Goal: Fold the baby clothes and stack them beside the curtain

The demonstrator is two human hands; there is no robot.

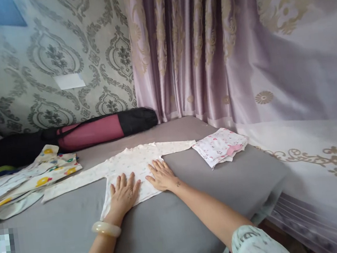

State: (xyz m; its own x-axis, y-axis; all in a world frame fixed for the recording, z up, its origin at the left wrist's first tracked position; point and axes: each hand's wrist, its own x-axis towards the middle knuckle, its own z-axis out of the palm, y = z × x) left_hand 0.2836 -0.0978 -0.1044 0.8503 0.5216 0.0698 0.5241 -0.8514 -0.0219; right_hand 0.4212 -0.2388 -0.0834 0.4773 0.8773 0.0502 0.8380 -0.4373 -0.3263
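Sleeve (255,244) nearest; left hand (124,193), right hand (161,176) on shirt (135,158), grip spread, well inside bed edge (262,189).

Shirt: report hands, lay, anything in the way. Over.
Left hand and right hand open, palms down on shirt. Shirt spread, sleeves out. Clothes pile and folded stack crowd sleeve ends.

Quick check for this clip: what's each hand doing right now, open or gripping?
Left hand: open, laid flat on the white long-sleeved top.
Right hand: open, palm down on the same top.
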